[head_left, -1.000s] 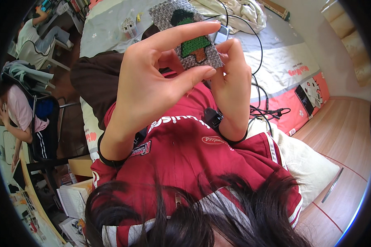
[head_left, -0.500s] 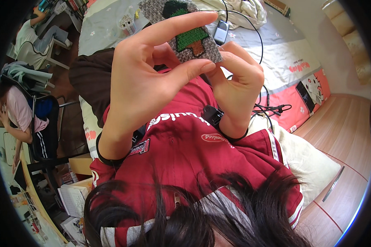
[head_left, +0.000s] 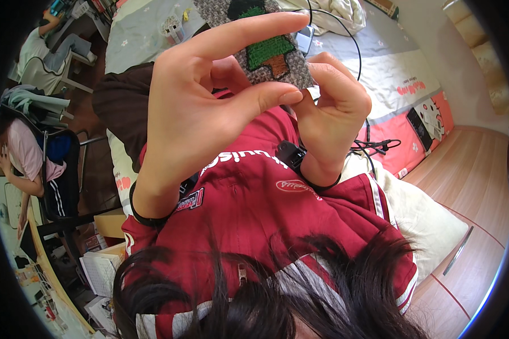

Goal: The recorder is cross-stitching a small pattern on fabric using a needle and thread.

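Observation:
I hold up a grey woven piece of cloth with embroidery (head_left: 268,53), a green tree shape with a brown trunk outlined in black. My left hand (head_left: 192,107) grips it at the left, index finger stretched across its face and thumb along the lower edge. At its lower right corner, the curled fingers of my right hand (head_left: 333,113) pinch the edge; those fingertips are partly hidden behind the cloth and my left thumb. The upper end of the cloth runs out of view. Both hands are above my lap, in front of a red jacket (head_left: 237,214).
A bed (head_left: 390,62) lies around me, with a clear tub of sticks (head_left: 172,28), a small device (head_left: 304,40) and black cables (head_left: 373,146). A phone (head_left: 418,129) rests at the right. Two people sit on chairs at the left, beside a desk (head_left: 45,282).
Both hands and the cloth have shifted slightly to the right. The cloth now covers more of the small device behind it. My grip looks the same.

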`<state>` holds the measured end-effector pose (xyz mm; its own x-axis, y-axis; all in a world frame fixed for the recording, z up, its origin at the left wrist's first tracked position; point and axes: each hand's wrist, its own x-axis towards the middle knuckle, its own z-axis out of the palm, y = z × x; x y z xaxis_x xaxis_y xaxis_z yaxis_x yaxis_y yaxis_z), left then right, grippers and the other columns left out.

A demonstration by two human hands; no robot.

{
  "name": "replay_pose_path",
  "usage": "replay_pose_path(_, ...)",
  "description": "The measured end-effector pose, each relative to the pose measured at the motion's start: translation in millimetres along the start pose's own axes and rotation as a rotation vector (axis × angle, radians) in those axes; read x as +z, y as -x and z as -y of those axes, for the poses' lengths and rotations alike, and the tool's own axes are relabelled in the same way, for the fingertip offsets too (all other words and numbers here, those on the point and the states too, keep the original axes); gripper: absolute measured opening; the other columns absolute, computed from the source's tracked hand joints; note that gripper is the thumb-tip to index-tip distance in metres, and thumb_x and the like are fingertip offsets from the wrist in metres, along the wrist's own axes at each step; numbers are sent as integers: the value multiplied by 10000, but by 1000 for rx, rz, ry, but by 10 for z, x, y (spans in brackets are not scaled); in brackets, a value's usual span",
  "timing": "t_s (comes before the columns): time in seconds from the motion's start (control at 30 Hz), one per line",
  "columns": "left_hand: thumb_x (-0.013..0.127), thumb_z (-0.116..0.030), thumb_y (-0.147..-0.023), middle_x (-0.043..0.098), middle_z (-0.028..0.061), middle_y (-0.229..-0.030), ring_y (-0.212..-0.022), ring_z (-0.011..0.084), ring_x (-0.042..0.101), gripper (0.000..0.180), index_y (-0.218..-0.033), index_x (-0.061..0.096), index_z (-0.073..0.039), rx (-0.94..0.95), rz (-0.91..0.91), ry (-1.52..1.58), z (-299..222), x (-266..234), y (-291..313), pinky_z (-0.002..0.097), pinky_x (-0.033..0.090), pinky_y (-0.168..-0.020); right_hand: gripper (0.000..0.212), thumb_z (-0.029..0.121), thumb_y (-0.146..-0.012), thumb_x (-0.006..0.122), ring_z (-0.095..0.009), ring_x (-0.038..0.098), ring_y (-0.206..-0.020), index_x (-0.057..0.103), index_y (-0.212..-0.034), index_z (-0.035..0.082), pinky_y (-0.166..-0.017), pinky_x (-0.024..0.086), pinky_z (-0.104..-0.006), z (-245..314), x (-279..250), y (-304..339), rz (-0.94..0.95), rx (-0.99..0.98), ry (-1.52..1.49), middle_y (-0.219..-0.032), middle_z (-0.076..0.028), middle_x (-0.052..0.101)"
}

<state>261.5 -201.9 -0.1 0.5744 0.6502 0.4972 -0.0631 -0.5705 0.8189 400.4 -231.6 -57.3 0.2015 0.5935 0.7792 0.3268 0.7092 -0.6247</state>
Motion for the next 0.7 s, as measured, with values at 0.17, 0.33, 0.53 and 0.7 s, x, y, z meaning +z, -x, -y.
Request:
replay_pose_path(0.17,596,142,-645,502,177,-1146,-931,146,546,513,-1134,451,88,72,5,136,31,20,-11,231,480,-754,151,-78,-614,627,-88,449,-610,572,-753,-84,-534,343,-199,1,5,-17,12,-2,-36,-660,-44,504)
replay_pose_path(0.33,609,127,-646,495,192,-1148,-990,173,527,524,-1142,444,84,83,-107,54,-5,32,-3,241,468,-787,204,-94,-561,627,-123,498,-486,631,-730,21,-438,361,-222,19,-7,-53,-25,-2,-14,-576,-39,509)
replay_pose_path(0.53,613,123,-646,494,196,-1148,-1004,180,521,526,-1142,444,83,45,-58,115,-103,52,-35,240,466,-792,198,-91,-573,633,-124,497,-484,638,-734,25,-434,360,-221,21,6,-53,-49,-58,-65,-577,-44,523)
replay_pose_path(0.7,613,128,-645,502,181,-1144,-955,157,541,517,-1135,454,82,29,49,-148,-119,10,-70,230,473,-771,198,-89,-577,632,-125,493,-484,639,-737,27,-435,360,-223,7,-4,-48,-40,-43,-43,-576,-43,517)
